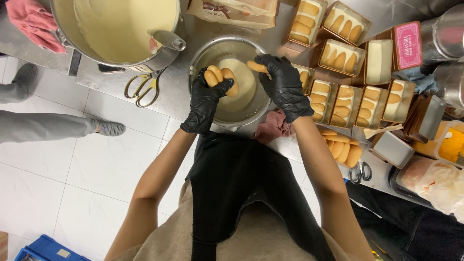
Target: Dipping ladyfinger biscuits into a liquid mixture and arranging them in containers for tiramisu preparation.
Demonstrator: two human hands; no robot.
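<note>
Both my hands wear black gloves and hover over a small steel bowl (200,55) of pale liquid on the steel counter. My left hand (205,99) grips a few ladyfinger biscuits (220,77) over the bowl. One ladyfinger (256,66) is pinched in my right hand (285,87) above the bowl's right side. Right of the bowl stand several small rectangular boxes (345,104), some lined with ladyfingers, some topped with cream.
A large pot of pale cream (121,24) with a ladle sits at the back left, with gold-handled scissors (142,89) beside it. A pink cloth (273,126) lies at the counter edge. Loose ladyfingers (340,145) sit in a tray. Another person's grey shoes (111,128) stand on the white floor.
</note>
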